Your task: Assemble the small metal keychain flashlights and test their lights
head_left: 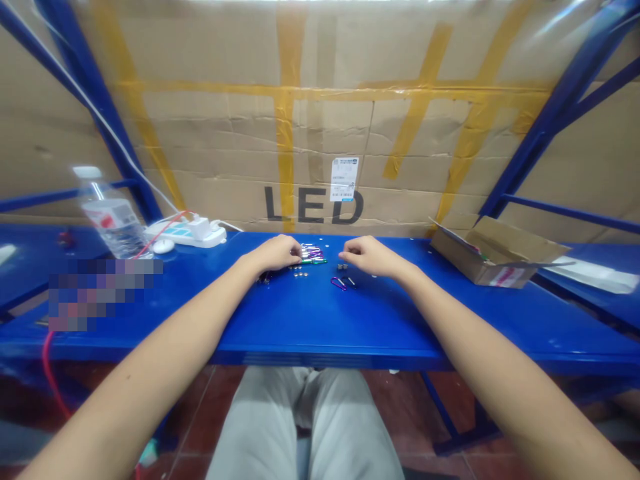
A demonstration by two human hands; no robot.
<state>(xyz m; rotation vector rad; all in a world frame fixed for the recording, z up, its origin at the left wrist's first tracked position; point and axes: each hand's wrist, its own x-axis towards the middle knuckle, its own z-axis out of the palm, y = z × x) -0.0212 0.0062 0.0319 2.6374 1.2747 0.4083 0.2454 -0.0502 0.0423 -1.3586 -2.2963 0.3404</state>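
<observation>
Between the left hand [277, 253] and right hand [370, 256], a pile of carabiners [314, 253] narrows the gap; on their near side the bench [320, 323] leaves a broad passage past two loose carabiners [341, 284]. Beyond the hands a cardboard wall [225, 160] bars the way; an open box [477, 267] blocks farther right, a bottle [113, 223] and power strip [216, 237] farther left.

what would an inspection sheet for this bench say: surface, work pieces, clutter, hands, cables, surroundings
Surface: blue table, glossy.
Work pieces: coloured carabiner pile; purple carabiner and black carabiner lying apart from it; small metal pieces.
Clutter: capped water bottle; open cardboard box.
Hands: left hand at the pile; right hand, fingers curled, near metal pieces; whether either holds anything is unclear.
Cables: white cable runs to the power strip; red cable hangs at left.
Surroundings: large cardboard marked LED, with yellow tape; blue frame.
</observation>
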